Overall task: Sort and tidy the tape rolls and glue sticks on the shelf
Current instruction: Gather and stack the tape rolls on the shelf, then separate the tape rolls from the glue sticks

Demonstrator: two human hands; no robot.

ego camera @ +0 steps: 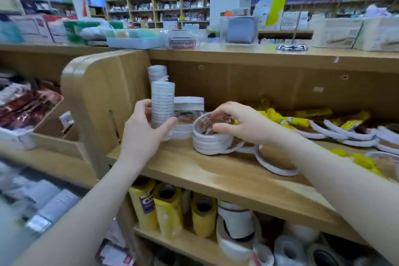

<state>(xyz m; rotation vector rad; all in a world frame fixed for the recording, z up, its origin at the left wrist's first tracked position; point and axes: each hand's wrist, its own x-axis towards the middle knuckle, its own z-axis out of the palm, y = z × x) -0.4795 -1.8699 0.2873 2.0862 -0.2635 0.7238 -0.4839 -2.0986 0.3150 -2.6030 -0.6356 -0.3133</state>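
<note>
My left hand [145, 134] grips the base of a tall upright stack of small white tape rolls [163, 103] at the left end of the wooden shelf [194, 170]. A second tall stack [157, 73] stands behind it. My right hand [235, 124] holds the top of a short pile of flat white tape rolls [210, 142], fingers curled over its rim. Wider tape rolls [189, 103] sit behind, between the hands. Loose flat rolls [274, 165] and yellow glue sticks [298, 122] lie scattered to the right.
A rounded wooden side panel [97, 93] bounds the shelf on the left. Below, yellow wrapped rolls [166, 209] and large white tape rolls [235, 235] fill the lower shelf. Boxes and trays [133, 39] stand on the top board. More flat rolls [354, 134] lie far right.
</note>
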